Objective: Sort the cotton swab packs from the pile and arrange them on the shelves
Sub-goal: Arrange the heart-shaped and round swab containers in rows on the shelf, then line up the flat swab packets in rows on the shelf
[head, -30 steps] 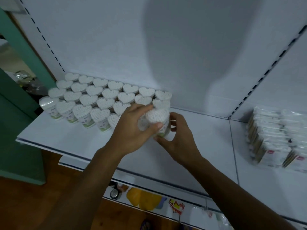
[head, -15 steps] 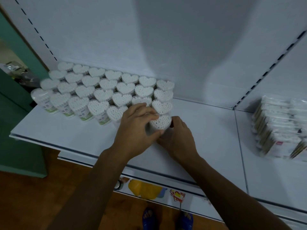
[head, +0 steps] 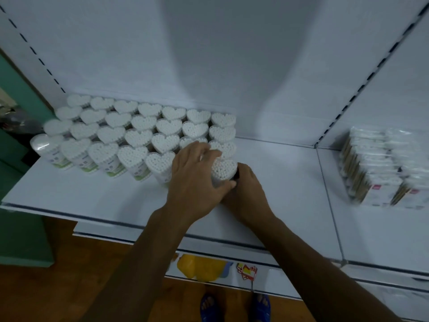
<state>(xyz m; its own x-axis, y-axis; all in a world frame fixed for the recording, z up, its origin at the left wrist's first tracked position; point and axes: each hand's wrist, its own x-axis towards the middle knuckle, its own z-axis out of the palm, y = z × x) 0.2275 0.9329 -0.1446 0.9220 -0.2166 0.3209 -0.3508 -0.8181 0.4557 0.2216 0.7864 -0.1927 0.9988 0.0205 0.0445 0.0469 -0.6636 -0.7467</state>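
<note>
Several heart-shaped cotton swab packs (head: 139, 135) stand in tight rows on the white shelf (head: 92, 196), left of middle. One more heart-shaped pack (head: 224, 168) stands at the front right corner of that block, touching the shelf. My left hand (head: 195, 180) curls round its left side, thumb at the front. My right hand (head: 246, 189) grips its right side and front from below. Both hands hide the pack's body; only its white top shows.
Flat rectangular swab packs (head: 380, 168) are stacked on the neighbouring shelf at the right. A round-topped pack (head: 43, 145) stands at the block's left end. Lower shelves hold a yellow item (head: 199, 266) and a red-tagged item (head: 247, 271). My feet in blue sandals stand on the wooden floor.
The pack held in both hands came down from just above the shelf and now stands at the front right corner of the block. My hands stayed on it.
</note>
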